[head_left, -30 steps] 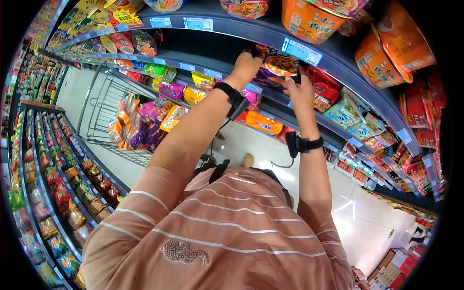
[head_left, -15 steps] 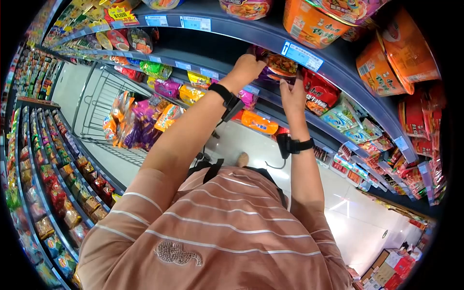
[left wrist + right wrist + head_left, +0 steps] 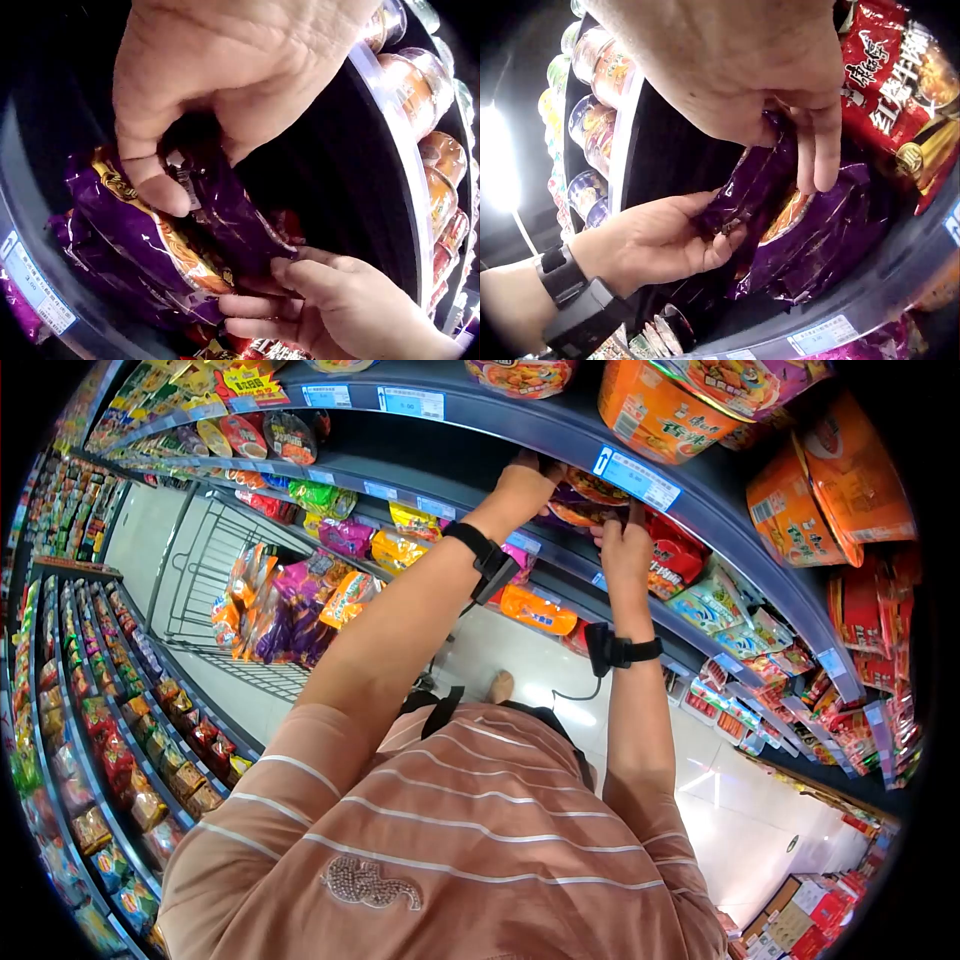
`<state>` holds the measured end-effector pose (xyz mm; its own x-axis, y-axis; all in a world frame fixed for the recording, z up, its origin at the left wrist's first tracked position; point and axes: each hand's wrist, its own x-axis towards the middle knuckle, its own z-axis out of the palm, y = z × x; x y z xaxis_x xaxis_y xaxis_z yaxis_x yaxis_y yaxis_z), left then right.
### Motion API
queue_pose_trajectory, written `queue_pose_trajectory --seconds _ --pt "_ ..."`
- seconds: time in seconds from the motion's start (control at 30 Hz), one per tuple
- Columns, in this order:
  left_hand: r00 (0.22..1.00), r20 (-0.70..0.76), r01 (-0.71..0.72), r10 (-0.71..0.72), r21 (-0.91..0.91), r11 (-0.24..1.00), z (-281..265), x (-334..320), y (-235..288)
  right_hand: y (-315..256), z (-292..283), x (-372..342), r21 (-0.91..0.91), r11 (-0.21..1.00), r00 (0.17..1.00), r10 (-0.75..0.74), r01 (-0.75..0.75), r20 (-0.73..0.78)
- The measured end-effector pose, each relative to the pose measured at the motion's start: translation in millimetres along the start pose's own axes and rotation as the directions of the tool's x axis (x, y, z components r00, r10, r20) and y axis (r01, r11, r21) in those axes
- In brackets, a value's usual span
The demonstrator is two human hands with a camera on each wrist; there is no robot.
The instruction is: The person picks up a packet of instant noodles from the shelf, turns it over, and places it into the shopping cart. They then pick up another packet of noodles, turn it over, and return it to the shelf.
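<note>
A purple packet of instant noodles (image 3: 244, 221) is held between my two hands on the shelf. My left hand (image 3: 522, 492) pinches one end of it between thumb and fingers. At the other end, my right hand (image 3: 742, 64) grips it with the thumb on one face and fingers on the other. Another purple noodle packet (image 3: 817, 236), with a picture of noodles, lies just in front and overlaps the held one. Part of the held packet's face is hidden behind it and behind my fingers.
Red noodle packets (image 3: 900, 82) stand right beside the purple ones. Above, a shelf edge (image 3: 540, 435) with price labels bears orange noodle tubs (image 3: 665, 410). A wire shopping cart (image 3: 200, 610) at the left holds several bagged packs (image 3: 290, 605). More stocked shelves (image 3: 110, 720) line the far left.
Both hands have moved slightly deeper into the shelf with the purple packet, which is now tipped further back. More of the packet in front shows below it.
</note>
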<state>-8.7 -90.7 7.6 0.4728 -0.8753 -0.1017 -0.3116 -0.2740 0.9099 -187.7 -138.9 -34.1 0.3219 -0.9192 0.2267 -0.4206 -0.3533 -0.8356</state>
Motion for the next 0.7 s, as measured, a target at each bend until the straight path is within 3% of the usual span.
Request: queue_pose_trajectory --seconds 0.13,0.2,0.27,0.33,0.37,0.4,0.43,0.47,0.57,0.7 --pt "0.999 -0.025 0.042 -0.04 0.125 0.991 7.4 7.4 -9.2 -3.3 -3.0 -2.6 -0.041 0.998 0.996 0.055 -0.053 0.065" --pt "0.99 -0.1 -0.076 0.101 0.229 0.97 7.3 11.9 -19.9 -7.3 -6.8 -9.4 -0.056 0.996 0.994 0.075 -0.07 0.082" --pt "0.969 -0.127 -0.177 0.212 0.24 0.954 -1.1 6.8 -36.4 0.8 -9.2 -14.5 -0.15 0.986 0.997 -0.077 0.076 0.001" --pt "0.941 -0.164 -0.242 0.295 0.283 0.928 -16.9 -10.2 -40.1 -16.1 -17.4 -28.4 -0.096 0.991 0.995 -0.097 0.098 0.009" --pt "0.928 -0.189 -0.25 0.32 0.32 0.914 -27.8 -23.0 -43.3 -9.9 -20.5 -32.8 -0.215 0.954 0.976 -0.218 0.21 -0.013" --pt "0.933 -0.232 -0.226 0.273 0.211 0.951 -35.3 -32.6 -52.2 -3.4 -26.0 -37.4 -0.259 0.942 0.977 -0.211 0.214 0.041" --pt "0.915 -0.272 -0.287 0.297 0.077 0.955 -41.4 -40.2 -70.4 -9.1 -21.8 -47.8 0.107 0.99 0.995 -0.089 0.094 -0.047" --pt "0.933 -0.272 -0.23 0.237 0.058 0.972 -58.6 -57.5 -78.3 -31.8 -23.2 -58.3 0.213 0.973 0.995 -0.082 0.091 -0.048" --pt "0.94 -0.341 -0.038 0.022 -0.038 0.999 -111.6 -103.2 -127.2 -36.5 -12.3 -72.3 0.346 0.936 0.98 0.001 -0.072 0.199" --pt "0.839 -0.477 0.24 -0.263 -0.109 0.965 -201.6 -167.7 -232.6 -41.9 27.8 -88.0 0.262 0.948 0.9 0.049 -0.178 0.433"
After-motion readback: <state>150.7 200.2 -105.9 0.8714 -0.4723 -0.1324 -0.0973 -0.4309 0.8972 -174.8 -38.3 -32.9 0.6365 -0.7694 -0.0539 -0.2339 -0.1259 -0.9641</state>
